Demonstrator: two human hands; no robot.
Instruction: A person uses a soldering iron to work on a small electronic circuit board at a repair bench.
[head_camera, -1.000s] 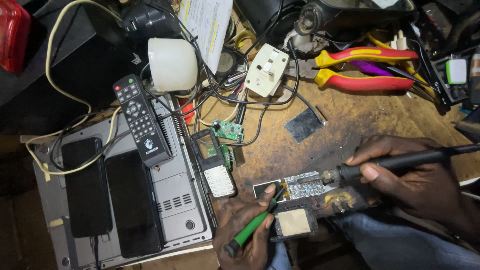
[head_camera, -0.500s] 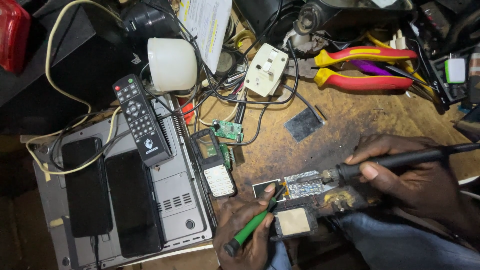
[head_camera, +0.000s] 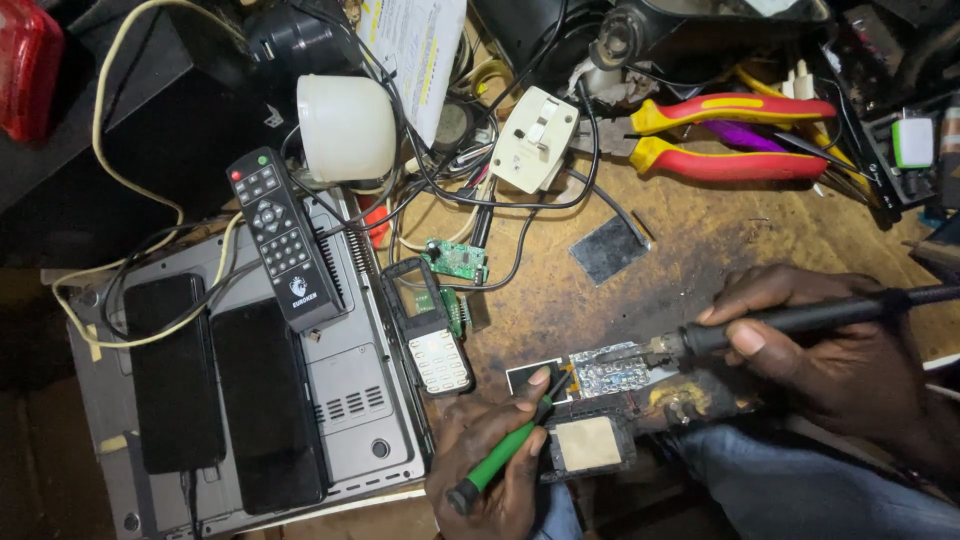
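Two tools meet over one small circuit board (head_camera: 612, 372) near the front edge of the scorched wooden tabletop (head_camera: 720, 235): the right hand (head_camera: 830, 345) has its fingers clenched round the black, rod-like soldering iron (head_camera: 800, 318), and the left hand (head_camera: 495, 450) pinches a slim green-handled screwdriver (head_camera: 500, 460) whose tip steadies the board. The step in hand looks like soldering on the silvery, foil-textured patch, though the joint itself is too small to see. The next touch calls for a still board and a light, exact iron tip.
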